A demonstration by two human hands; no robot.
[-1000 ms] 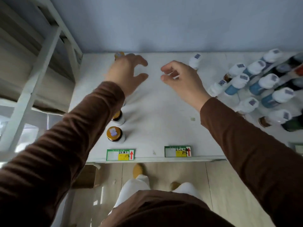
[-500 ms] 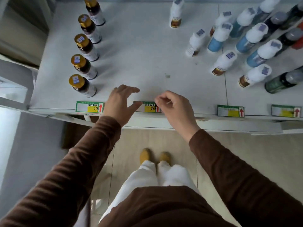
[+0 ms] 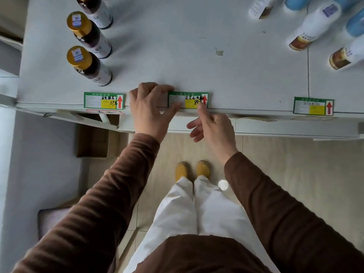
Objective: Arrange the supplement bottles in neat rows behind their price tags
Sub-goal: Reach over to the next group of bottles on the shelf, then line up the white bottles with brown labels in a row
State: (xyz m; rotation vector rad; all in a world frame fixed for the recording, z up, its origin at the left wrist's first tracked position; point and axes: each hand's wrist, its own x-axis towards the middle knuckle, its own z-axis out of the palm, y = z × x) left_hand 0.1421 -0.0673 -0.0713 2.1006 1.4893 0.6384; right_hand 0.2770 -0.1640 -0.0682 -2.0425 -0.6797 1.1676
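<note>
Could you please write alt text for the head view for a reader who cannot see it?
Both hands, left and right, touch the middle price tag on a white shelf's front edge. Gold-capped bottles stand behind the left tag.

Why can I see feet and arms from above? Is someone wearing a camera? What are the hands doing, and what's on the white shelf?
Yes, the camera sits on a person's head and looks down, so you see their own brown sleeves, white trousers and yellow shoes on the floor. The white shelf holds dark bottles with gold caps in a row at the left and white bottles at the right. Along its front edge are three green price tags. The left hand touches the middle price tag at its left end. The right hand points a finger at its right end. Neither hand holds a bottle.
</note>
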